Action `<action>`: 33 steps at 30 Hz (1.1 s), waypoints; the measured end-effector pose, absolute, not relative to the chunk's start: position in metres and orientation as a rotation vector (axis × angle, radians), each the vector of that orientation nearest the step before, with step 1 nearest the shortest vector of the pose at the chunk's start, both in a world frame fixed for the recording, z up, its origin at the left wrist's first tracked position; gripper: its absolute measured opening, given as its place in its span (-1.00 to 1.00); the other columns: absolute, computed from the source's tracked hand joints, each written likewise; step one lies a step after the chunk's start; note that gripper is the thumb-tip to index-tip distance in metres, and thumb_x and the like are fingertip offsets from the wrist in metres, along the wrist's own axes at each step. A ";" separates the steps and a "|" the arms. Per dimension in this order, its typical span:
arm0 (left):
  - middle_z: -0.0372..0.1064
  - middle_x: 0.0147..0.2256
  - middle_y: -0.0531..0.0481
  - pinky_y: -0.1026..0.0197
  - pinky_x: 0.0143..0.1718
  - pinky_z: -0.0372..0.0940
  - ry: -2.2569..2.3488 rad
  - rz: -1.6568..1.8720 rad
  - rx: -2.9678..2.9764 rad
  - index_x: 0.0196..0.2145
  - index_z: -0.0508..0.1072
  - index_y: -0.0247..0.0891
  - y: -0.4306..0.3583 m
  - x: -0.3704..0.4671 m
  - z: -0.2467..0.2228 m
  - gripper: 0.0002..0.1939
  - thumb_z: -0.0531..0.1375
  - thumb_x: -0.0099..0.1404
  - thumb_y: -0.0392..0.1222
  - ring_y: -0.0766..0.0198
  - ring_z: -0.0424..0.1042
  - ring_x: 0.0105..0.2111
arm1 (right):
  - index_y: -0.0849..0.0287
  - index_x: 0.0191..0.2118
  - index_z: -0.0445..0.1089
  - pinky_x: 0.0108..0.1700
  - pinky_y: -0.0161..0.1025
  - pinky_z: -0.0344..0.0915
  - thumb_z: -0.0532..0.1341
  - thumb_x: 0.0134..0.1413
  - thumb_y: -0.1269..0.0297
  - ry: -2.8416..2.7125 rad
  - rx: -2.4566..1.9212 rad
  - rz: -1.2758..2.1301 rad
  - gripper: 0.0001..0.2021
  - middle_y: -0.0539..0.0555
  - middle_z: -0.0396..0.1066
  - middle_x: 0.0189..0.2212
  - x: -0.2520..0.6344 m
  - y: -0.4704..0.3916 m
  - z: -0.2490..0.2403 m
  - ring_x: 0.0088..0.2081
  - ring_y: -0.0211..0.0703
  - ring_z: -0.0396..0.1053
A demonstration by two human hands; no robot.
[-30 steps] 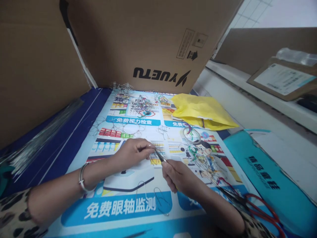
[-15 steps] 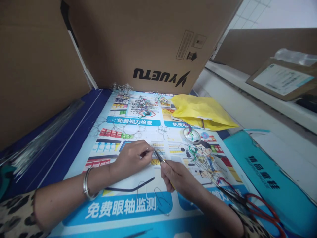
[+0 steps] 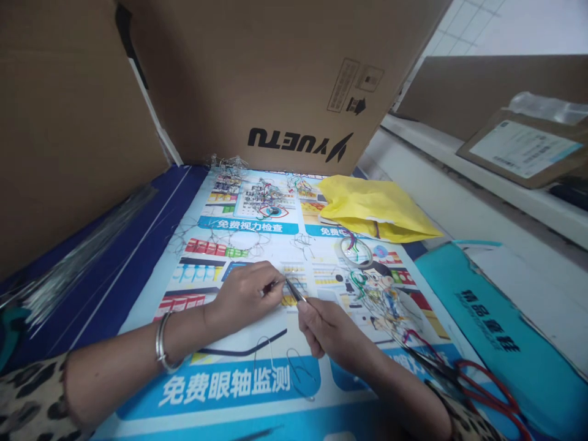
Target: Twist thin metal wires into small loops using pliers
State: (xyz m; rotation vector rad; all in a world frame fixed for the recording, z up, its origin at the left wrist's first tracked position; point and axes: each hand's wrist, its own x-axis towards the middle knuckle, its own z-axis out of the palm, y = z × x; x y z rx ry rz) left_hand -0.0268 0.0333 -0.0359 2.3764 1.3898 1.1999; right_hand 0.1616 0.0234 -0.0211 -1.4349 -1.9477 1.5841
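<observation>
Over the middle of the printed sheet (image 3: 239, 398), my left hand (image 3: 250, 295) is closed in a pinch on something thin, too small to make out. My right hand (image 3: 328, 327) grips a slim metal tool (image 3: 295, 290), whose tip meets the left fingertips. Bent pieces of wire (image 3: 301, 370) lie on the sheet just below the hands. Right of my right hand is a tangle of thin wires (image 3: 379, 300), with a clear tape ring (image 3: 353, 252) above it.
Red-handled scissors (image 3: 487, 386) lie at the lower right, beside a teal bag (image 3: 478, 300). A yellow bag (image 3: 372, 202) sits at the back right. Straight wires (image 3: 87, 257) lie at left. Cardboard (image 3: 257, 73) stands behind, with more tangled wires (image 3: 264, 193) before it.
My left hand has turned very slightly at the tool's tip. The other things look the same.
</observation>
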 end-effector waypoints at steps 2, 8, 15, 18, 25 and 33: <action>0.34 -0.58 0.06 0.35 -0.53 0.14 1.389 1.190 2.383 -0.53 0.40 -0.27 0.033 -0.027 -0.036 -0.81 0.04 0.17 -0.34 0.40 0.28 -0.55 | 0.15 -0.51 0.15 -0.57 -0.39 0.11 -0.13 0.20 -0.03 -1.974 -1.435 1.574 -0.58 -0.10 0.16 -0.75 0.162 0.024 -0.021 -0.68 -0.35 0.15; 0.30 -0.58 0.09 0.35 -0.50 0.14 1.230 1.036 2.420 -0.54 0.36 -0.26 0.040 -0.037 -0.029 -0.83 0.04 0.13 -0.37 0.40 0.25 -0.56 | 0.14 -0.55 0.10 -0.54 -0.36 -0.01 -0.13 0.22 0.03 -2.167 -1.473 1.376 -0.60 -0.10 0.12 -0.74 0.163 0.026 -0.021 -0.66 -0.35 0.09; 0.37 -0.53 0.04 0.34 -0.48 0.16 0.950 0.861 2.429 -0.48 0.39 -0.27 0.048 -0.050 -0.010 -0.82 0.03 0.13 -0.41 0.37 0.31 -0.51 | 0.14 -0.56 0.06 -0.51 -0.32 -0.10 -0.09 0.19 0.05 -2.384 -1.437 1.159 -0.63 -0.04 0.17 -0.62 0.165 0.026 -0.020 -0.55 -0.31 0.08; 0.38 -0.52 0.03 0.33 -0.45 0.19 0.887 0.801 2.360 -0.50 0.40 -0.27 0.048 -0.052 -0.005 -0.81 0.02 0.11 -0.43 0.36 0.33 -0.51 | 0.15 -0.56 0.07 -0.50 -0.32 -0.10 -0.08 0.18 0.05 -2.445 -1.417 1.126 -0.63 -0.03 0.18 -0.61 0.167 0.025 -0.019 -0.54 -0.31 0.08; 0.41 -0.48 0.01 0.33 -0.40 0.24 0.787 0.682 2.213 -0.45 0.45 -0.28 0.051 -0.059 -0.006 -0.80 0.04 0.08 -0.42 0.36 0.35 -0.48 | 0.17 -0.55 0.10 -0.51 -0.34 -0.10 -0.08 0.19 0.05 -2.536 -1.346 1.120 -0.62 -0.04 0.21 -0.60 0.170 0.024 -0.018 -0.55 -0.33 0.07; 0.43 -0.46 -0.03 0.33 -0.39 0.27 0.682 0.588 2.077 -0.42 0.45 -0.34 0.054 -0.062 -0.013 -0.87 0.10 0.10 -0.38 0.36 0.37 -0.47 | 0.19 -0.51 0.18 -0.51 -0.36 -0.13 -0.04 0.19 0.11 -2.654 -1.368 1.039 -0.67 -0.01 0.32 -0.56 0.170 0.019 -0.007 -0.53 -0.33 0.15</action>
